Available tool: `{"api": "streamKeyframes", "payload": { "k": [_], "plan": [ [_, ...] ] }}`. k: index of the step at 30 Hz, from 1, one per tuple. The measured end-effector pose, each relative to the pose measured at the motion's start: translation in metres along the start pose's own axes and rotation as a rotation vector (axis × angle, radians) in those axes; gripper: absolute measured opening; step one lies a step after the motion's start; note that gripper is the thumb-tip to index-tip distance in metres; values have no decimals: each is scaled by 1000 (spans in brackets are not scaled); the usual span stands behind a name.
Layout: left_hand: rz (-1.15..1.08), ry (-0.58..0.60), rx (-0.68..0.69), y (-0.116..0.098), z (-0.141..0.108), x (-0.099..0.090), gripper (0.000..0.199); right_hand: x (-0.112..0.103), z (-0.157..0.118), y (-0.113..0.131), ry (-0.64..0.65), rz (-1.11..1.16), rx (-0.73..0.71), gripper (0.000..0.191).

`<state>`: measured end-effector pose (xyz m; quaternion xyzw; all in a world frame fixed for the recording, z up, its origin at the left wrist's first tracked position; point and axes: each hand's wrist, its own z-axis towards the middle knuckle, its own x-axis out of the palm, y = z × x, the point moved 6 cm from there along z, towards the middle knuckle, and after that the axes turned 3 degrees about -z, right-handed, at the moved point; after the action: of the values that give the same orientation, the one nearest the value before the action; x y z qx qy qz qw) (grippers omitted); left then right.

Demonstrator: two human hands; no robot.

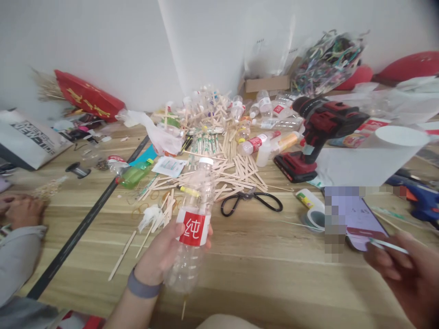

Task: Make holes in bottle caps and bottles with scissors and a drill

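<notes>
A clear plastic bottle (194, 228) with a white cap and a red and white label stands nearly upright in my left hand (164, 251), whose fingers are wrapped round its middle. A thin wooden stick (184, 308) shows below the bottle's base. At the right, my right hand (404, 265) pinches a thin white stick (391, 246) near a phone (365, 221) with a lit screen. Black-handled scissors (252, 201) lie on the table just beyond the bottle.
Flat wooden sticks (240, 173) are heaped ahead, with several bottles behind. A red and black drill (315, 137) stands at the right, near a tape roll (313, 219) and a blue glue gun (425, 201). Another person's hands (25, 210) rest at the left, past a black strip (78, 228).
</notes>
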<state>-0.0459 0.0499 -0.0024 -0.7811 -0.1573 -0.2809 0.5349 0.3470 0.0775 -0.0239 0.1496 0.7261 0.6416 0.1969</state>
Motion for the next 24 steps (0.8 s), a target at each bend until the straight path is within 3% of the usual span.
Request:
{"api": "streamKeyframes", "payload": {
  "k": [3, 6, 11, 13, 16, 18, 20, 22, 24],
  "plan": [
    [16, 19, 18, 0, 1, 4, 51, 28, -16, 9, 91, -45, 53, 58],
    [31, 78, 12, 2, 6, 15, 55, 57, -30, 19, 342, -305, -102, 65],
    [89, 108, 66, 5, 14, 36, 54, 98, -53, 22, 795, -522, -410, 51],
    [93, 114, 47, 10, 17, 42, 56, 108, -58, 28, 833, -520, -524, 42],
    [81, 121, 9, 20, 21, 48, 59, 116, -58, 42, 681, -480, -619, 21],
    [93, 119, 5, 24, 21, 55, 61, 124, -60, 48, 636, -413, -618, 27],
    [117, 99, 6, 26, 20, 63, 60, 138, -66, 48, 772, -279, -534, 39],
    [125, 84, 12, 27, 18, 72, 55, 150, -73, 45, 952, -146, -428, 36],
    [114, 68, 14, 28, 17, 77, 51, 153, -73, 43, 981, -117, -406, 31]
  ]
}}
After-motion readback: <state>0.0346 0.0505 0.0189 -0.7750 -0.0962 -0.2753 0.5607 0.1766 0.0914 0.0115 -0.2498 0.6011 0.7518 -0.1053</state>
